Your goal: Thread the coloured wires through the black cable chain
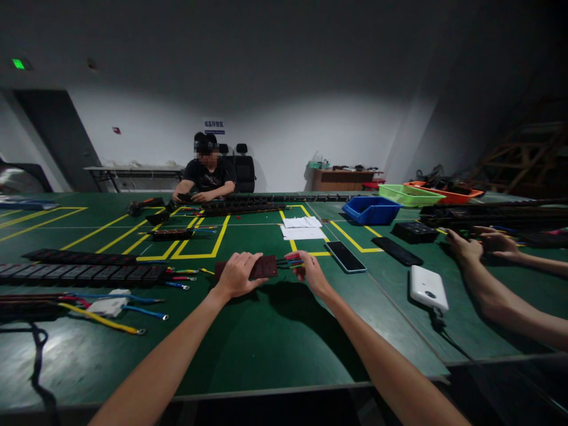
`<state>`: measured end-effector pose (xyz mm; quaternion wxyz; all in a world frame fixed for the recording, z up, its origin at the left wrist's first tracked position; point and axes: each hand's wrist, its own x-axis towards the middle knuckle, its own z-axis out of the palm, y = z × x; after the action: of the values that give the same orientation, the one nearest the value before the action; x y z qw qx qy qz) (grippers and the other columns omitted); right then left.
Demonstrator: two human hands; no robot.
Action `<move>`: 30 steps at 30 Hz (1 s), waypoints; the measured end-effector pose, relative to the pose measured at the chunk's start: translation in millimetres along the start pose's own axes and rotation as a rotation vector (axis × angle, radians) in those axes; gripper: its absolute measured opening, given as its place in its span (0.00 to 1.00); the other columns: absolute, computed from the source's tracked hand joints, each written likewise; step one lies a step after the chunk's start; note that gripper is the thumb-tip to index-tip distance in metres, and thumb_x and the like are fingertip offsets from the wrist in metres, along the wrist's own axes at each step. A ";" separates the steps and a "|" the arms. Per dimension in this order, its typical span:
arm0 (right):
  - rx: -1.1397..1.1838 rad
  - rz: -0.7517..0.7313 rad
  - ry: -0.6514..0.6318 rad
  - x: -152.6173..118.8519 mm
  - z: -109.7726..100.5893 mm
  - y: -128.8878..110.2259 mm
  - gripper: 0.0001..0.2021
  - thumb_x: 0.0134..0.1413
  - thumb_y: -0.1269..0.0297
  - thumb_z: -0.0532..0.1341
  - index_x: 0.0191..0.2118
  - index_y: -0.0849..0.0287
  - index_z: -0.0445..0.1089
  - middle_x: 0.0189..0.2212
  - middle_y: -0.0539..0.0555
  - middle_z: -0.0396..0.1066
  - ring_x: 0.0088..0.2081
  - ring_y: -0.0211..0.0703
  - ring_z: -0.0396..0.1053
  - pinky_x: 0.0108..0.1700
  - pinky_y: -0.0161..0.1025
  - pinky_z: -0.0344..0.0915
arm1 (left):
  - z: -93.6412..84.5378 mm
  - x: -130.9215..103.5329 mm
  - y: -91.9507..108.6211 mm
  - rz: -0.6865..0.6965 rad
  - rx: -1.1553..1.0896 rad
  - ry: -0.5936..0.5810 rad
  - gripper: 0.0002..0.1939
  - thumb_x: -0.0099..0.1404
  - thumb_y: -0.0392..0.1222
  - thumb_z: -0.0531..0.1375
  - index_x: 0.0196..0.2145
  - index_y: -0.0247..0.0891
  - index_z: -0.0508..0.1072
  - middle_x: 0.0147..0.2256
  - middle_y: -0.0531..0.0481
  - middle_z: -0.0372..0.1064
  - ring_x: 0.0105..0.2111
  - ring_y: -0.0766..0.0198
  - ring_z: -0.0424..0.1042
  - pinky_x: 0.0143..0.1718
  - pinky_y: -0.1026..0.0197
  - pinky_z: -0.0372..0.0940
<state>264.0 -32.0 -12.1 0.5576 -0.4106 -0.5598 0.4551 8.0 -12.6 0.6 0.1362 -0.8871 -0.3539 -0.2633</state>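
My left hand (241, 274) is closed over a dark reddish-brown block (267, 267) with small holes in its face, held just above the green table. From the block's right end run several thin coloured wires (286, 262), blue and green among them. My right hand (310, 273) pinches these wires near their ends, and its fingertips partly hide them. A short yellow wire (207, 271) sticks out at the block's left end. The rest of the block lies hidden under my left fingers.
Black socket strips (89, 274) with lugged cables (106, 319) lie at left. To the right are a phone (346, 257), a dark phone-like slab (396, 251), a white power bank (428, 287) and a blue bin (371, 210). A co-worker's hands (465, 248) work at far right; another person (208, 171) sits opposite.
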 end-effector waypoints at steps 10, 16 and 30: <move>-0.007 0.006 0.006 0.6 -0.6 -0.3 0.30 0.61 0.38 0.51 0.41 0.61 0.78 0.22 0.52 0.68 0.20 0.35 0.62 0.19 0.30 0.55 | 0.8 0.0 -0.4 -0.002 0.006 -0.007 0.36 0.66 0.65 0.57 0.60 0.35 0.65 0.49 0.37 0.73 0.45 0.47 0.72 0.46 0.47 0.63; 0.060 0.023 -0.031 -1.2 1.3 -5.8 0.36 0.58 0.31 0.51 0.44 0.62 0.78 0.20 0.51 0.68 0.17 0.34 0.60 0.19 0.31 0.55 | 1.2 1.0 -0.3 -0.022 -0.007 0.009 0.35 0.66 0.64 0.57 0.60 0.36 0.65 0.48 0.37 0.73 0.45 0.47 0.72 0.45 0.47 0.63; 0.064 0.024 0.037 2.5 -0.3 -0.8 0.32 0.60 0.37 0.53 0.40 0.63 0.80 0.20 0.53 0.68 0.19 0.35 0.61 0.18 0.30 0.55 | 4.2 -0.1 0.5 0.004 0.010 0.008 0.35 0.67 0.65 0.56 0.60 0.35 0.64 0.50 0.37 0.72 0.46 0.47 0.72 0.46 0.47 0.63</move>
<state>264.2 -29.7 -10.7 0.5751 -0.4078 -0.5295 0.4718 9.8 -11.3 -3.0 0.1428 -0.8860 -0.3529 -0.2647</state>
